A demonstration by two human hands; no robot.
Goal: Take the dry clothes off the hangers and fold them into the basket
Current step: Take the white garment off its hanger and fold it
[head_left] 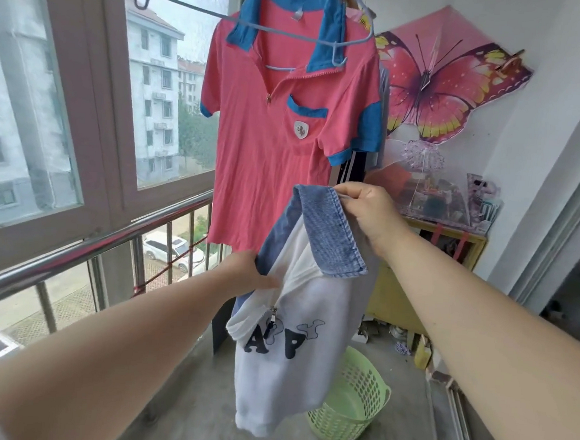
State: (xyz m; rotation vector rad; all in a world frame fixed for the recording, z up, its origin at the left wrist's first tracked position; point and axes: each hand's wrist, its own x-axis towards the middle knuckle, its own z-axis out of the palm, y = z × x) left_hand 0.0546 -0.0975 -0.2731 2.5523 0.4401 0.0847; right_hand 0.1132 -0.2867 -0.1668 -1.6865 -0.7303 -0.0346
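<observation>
While hands (248, 271) (368, 214) seemingly pinch its collar, the shirt (291, 378) hangs below.

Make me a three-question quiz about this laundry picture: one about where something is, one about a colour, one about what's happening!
1. Where is the green basket?
A on a chair
B on the floor
C on a hook

2. What colour is the collar on the pink shirt?
A yellow
B green
C blue

3. The white top is:
A held in two hands
B on a hanger
C folded in the basket

Answers:
1 B, it stands on the grey floor below the top.
2 C, its collar and sleeve cuffs are blue.
3 A, the left hand and right hand grip it near its denim collar.
</observation>
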